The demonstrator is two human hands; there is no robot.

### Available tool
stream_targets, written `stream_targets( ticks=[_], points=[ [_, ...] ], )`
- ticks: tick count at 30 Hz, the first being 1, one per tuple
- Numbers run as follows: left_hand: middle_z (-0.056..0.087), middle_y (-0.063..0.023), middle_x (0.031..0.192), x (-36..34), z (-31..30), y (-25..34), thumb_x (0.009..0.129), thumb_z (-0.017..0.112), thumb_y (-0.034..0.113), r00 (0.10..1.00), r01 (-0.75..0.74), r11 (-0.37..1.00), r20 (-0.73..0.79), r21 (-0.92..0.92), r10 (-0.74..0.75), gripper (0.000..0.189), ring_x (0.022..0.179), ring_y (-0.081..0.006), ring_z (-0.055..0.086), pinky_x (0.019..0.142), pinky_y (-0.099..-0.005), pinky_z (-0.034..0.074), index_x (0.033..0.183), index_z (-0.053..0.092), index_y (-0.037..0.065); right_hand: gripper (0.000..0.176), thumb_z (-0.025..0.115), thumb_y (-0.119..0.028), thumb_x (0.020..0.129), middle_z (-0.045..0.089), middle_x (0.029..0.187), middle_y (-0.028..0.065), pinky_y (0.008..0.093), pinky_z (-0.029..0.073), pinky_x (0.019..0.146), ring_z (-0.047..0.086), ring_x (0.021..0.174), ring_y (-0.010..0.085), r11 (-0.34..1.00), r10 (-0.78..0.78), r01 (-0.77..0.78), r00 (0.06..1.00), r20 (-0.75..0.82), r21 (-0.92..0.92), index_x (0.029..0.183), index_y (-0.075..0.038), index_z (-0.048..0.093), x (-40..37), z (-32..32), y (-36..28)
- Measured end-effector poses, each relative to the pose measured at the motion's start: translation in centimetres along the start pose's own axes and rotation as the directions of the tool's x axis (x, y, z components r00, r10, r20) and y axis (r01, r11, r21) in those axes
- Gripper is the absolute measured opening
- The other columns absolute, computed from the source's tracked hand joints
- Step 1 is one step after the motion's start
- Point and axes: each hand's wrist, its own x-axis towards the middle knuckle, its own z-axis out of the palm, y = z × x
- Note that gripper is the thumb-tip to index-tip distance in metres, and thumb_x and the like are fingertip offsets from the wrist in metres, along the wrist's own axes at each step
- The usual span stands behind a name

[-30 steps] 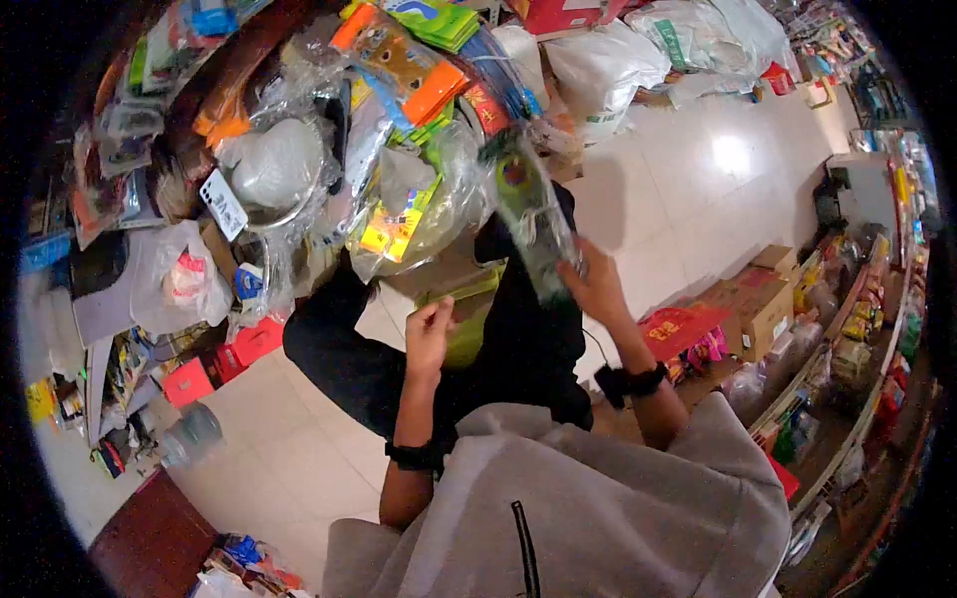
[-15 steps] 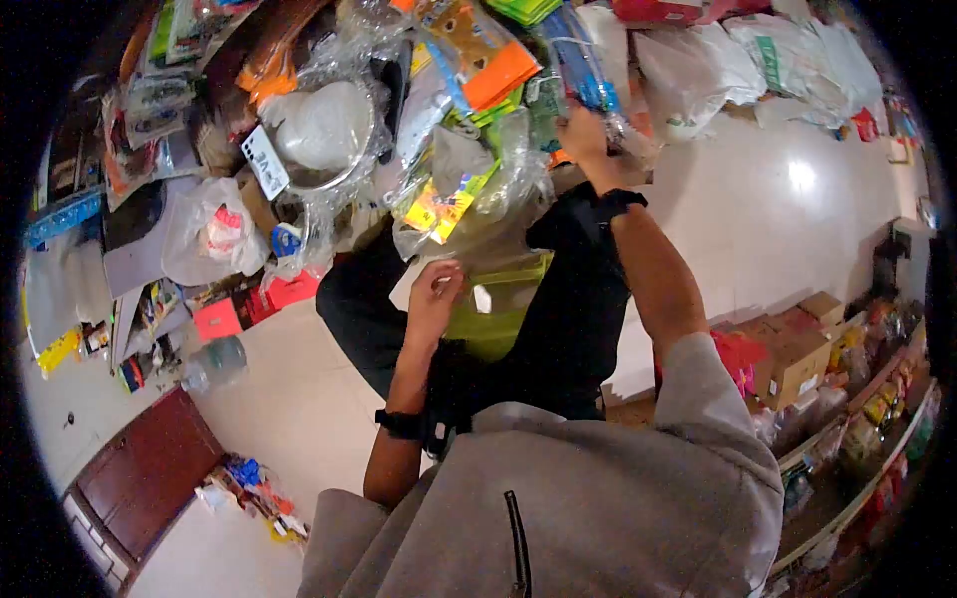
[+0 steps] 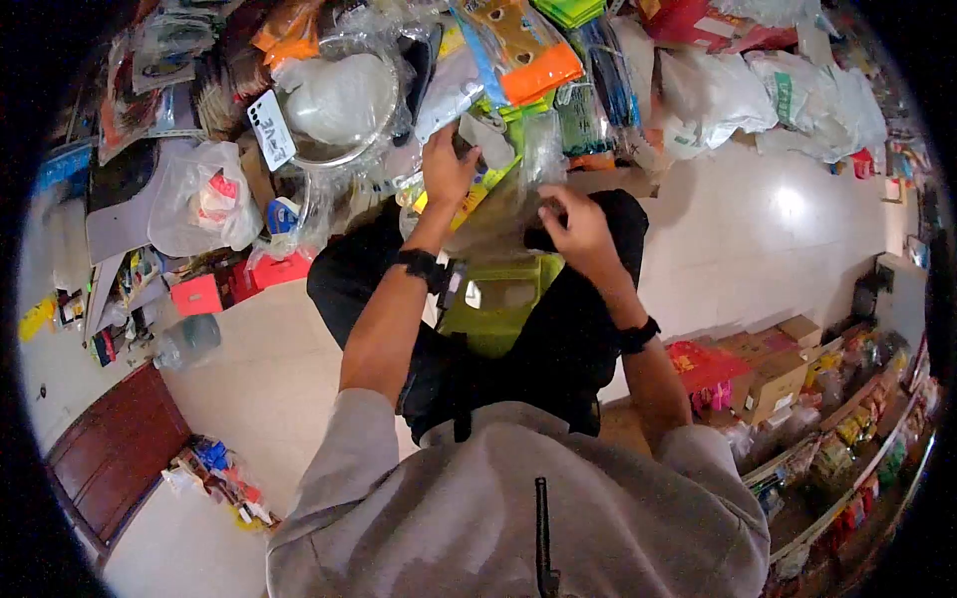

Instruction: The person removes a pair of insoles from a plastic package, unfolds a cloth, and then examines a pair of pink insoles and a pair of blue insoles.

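Observation:
In the head view a clear plastic bag [image 3: 498, 211] with a yellow printed card [image 3: 485, 189] lies at the lap, in front of the pile. My left hand [image 3: 449, 177] reaches over the bag's left side, thumb and forefinger apart, beside a grey piece [image 3: 486, 140] in the plastic. Over the right knee, my right hand [image 3: 581, 231] has its fingers curled in at the bag's right edge; whatever they may hold is hidden. Between the legs sits a translucent yellow-green container [image 3: 495, 304]. An orange-and-brown package [image 3: 528, 55] lies just beyond the hands.
A metal bowl [image 3: 391, 125] holding a white plastic bundle stands left of the hands, with a white phone-like box [image 3: 271, 130] against it. White plastic bags [image 3: 713, 100] lie to the right. Cardboard boxes [image 3: 773, 374] and shelves of packets stand at lower right.
My right hand has come back from the blue packets to the bag's right edge. My left hand has moved forward from the lap over the bag.

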Motion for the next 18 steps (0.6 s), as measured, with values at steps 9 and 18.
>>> stream_targets(
  ticks=[9, 18],
  points=[
    [0.064, -0.0194, 0.078, -3.2, -10.5, 9.0, 0.08, 0.065, 0.009, 0.967, 0.081, 0.989, 0.249, -0.124, -0.048, 0.026, 0.059, -0.0373, 0.062, 0.054, -0.0444, 0.047, 0.104, 0.056, 0.007, 0.089, 0.081, -0.02, 0.072, 0.038, 0.145, 0.0191, 0.0499, 0.027, 0.113, 0.033, 0.134, 0.0438, 0.993, -0.097, 0.087, 0.986, -0.132, -0.083, 0.146, -0.006, 0.033, -1.2, 0.1, -6.9],
    [0.064, -0.0022, 0.089, -5.5, -22.9, 10.3, 0.085, 0.063, 0.004, 0.796, 0.301, 0.855, 0.605, -0.423, 0.018, 0.024, 0.08, -0.0094, 0.056, 0.071, -0.0241, 0.044, 0.109, 0.06, 0.002, 0.042, 0.074, -0.017, 0.084, 0.066, 0.098, 0.0119, 0.0294, 0.047, 0.085, 0.061, 0.092, 0.0161, 0.985, -0.1, 0.059, 0.961, 0.257, 0.16, 0.115, 0.006, 0.059, -3.4, 0.8, -11.8]
  ],
)
